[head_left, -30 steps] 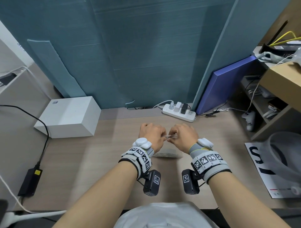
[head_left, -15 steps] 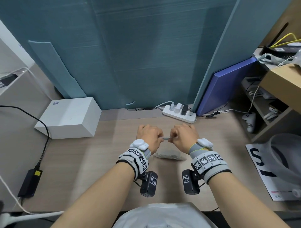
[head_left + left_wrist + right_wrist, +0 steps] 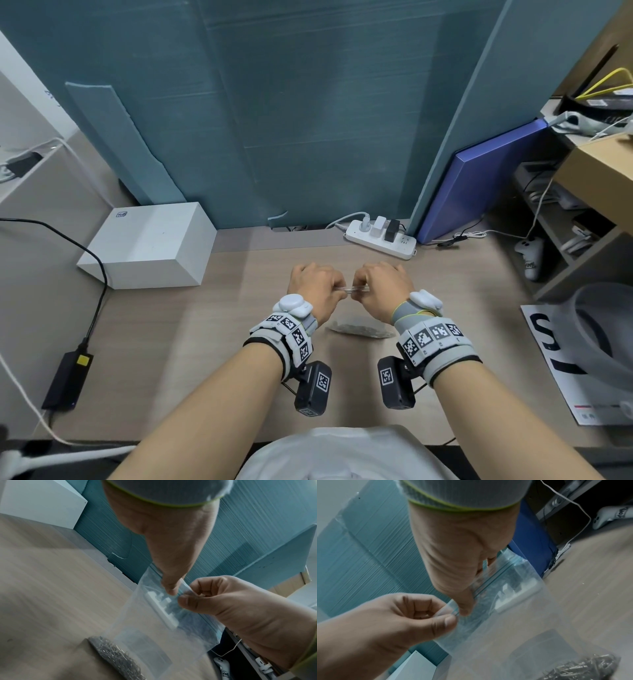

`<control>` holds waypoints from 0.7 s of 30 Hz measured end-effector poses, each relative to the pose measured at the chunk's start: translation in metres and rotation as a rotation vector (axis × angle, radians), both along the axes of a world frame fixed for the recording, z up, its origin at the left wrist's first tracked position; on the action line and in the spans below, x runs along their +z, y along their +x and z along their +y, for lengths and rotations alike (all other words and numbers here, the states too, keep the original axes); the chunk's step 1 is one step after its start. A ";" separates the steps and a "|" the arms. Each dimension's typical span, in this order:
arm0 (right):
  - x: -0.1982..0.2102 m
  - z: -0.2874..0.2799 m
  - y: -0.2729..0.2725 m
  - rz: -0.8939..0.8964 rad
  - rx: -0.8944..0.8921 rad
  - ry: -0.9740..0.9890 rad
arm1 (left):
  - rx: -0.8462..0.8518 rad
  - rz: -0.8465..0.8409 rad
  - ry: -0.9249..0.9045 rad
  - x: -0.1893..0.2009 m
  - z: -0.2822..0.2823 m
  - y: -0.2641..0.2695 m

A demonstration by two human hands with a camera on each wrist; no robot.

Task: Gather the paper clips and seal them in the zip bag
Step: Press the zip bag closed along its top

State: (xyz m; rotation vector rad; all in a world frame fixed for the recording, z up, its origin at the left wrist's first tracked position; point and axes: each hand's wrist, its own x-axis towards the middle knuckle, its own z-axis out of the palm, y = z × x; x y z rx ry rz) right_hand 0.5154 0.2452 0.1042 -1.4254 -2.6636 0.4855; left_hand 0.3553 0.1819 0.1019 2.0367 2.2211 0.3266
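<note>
Left hand (image 3: pixel 317 286): fingers curled, pinching the zip bag's (image 3: pixel 154 626) top strip.
Right hand (image 3: pixel 382 287): pinching the same strip, just beside the left.
Zip bag: hanging over the desk (image 3: pixel 212 342).
Paper clips (image 3: pixel 583 669): heaped in its bottom.

The zip bag (image 3: pixel 154 626) is thin clear plastic, smooth and faintly glossy, with a ridged zip strip along its top. The paper clips (image 3: pixel 583 669) heaped inside look like dull grey metal wire. The surface (image 3: pixel 212 335) carries a pale matt wood grain. The white box (image 3: pixel 147 246) looks smooth and matt, and the teal panel (image 3: pixel 308 120) behind it is finely ribbed.
</note>
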 end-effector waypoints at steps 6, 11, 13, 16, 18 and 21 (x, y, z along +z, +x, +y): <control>-0.003 0.001 0.000 0.018 -0.018 0.006 | -0.002 -0.013 -0.002 -0.001 -0.002 -0.008; -0.004 -0.002 -0.003 0.057 0.016 0.025 | 0.017 -0.086 0.003 0.002 -0.004 -0.008; -0.004 -0.002 -0.002 0.068 0.005 0.023 | 0.035 -0.098 -0.002 0.002 -0.004 -0.012; -0.005 -0.003 -0.003 0.073 0.009 0.018 | 0.002 -0.057 -0.020 0.003 -0.005 -0.013; -0.005 -0.005 -0.006 0.105 0.002 0.007 | -0.016 -0.062 -0.020 0.003 -0.005 -0.011; -0.004 -0.007 -0.011 0.105 0.036 0.017 | -0.032 -0.129 -0.023 0.004 -0.005 -0.010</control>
